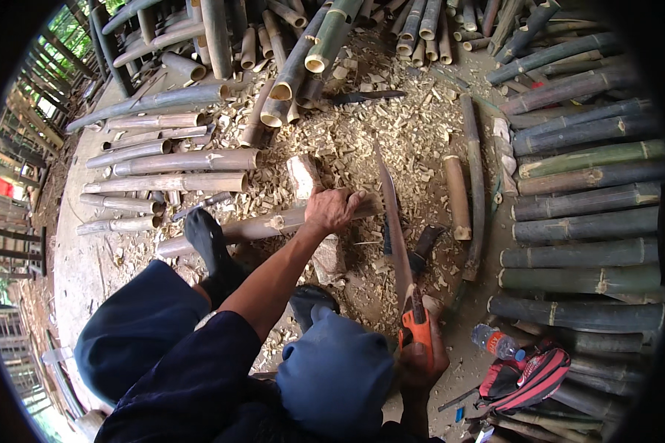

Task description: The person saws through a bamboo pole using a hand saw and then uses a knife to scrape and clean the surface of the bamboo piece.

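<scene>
My left hand (331,209) grips the pale bamboo pole (258,227); my right hand (421,353) clasps the orange-handled saw (396,229), with stacked green bamboo poles (584,221) crowding its right edge.

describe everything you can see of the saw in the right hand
The saw is a long, narrow hand saw with a greyish metal blade and an orange and black handle. The right hand grips the handle. The blade runs up and away, its far part crossing the bamboo pole beside the left hand. Teeth are too small to make out.
</scene>
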`<state>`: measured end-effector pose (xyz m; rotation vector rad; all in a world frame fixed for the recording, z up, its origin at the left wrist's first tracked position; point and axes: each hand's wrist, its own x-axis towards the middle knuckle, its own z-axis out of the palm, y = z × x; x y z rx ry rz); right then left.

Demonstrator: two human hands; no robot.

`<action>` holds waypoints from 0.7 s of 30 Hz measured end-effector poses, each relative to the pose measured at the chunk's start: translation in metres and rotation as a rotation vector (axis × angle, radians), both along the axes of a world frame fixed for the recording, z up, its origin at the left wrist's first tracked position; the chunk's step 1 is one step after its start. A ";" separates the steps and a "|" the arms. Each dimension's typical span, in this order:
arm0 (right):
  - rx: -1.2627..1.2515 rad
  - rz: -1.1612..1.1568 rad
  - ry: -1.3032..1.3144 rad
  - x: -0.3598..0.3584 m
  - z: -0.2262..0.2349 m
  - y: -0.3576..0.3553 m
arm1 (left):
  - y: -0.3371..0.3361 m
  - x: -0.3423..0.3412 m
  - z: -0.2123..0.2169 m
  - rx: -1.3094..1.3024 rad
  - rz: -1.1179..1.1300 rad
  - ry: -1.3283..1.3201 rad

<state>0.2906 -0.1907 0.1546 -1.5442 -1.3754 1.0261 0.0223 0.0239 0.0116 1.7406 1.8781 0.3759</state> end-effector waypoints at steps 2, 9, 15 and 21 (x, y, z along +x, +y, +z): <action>0.009 0.035 -0.023 0.000 0.003 -0.003 | 0.001 0.000 -0.001 -0.009 0.010 0.002; 0.027 0.056 -0.071 -0.011 0.009 -0.013 | 0.002 0.002 -0.001 -0.040 0.025 0.013; 0.231 0.163 -0.274 -0.033 -0.041 0.049 | 0.004 0.009 0.005 -0.003 -0.002 0.006; 0.128 0.153 -0.015 -0.029 -0.050 0.033 | 0.004 -0.005 -0.011 -0.038 0.013 0.001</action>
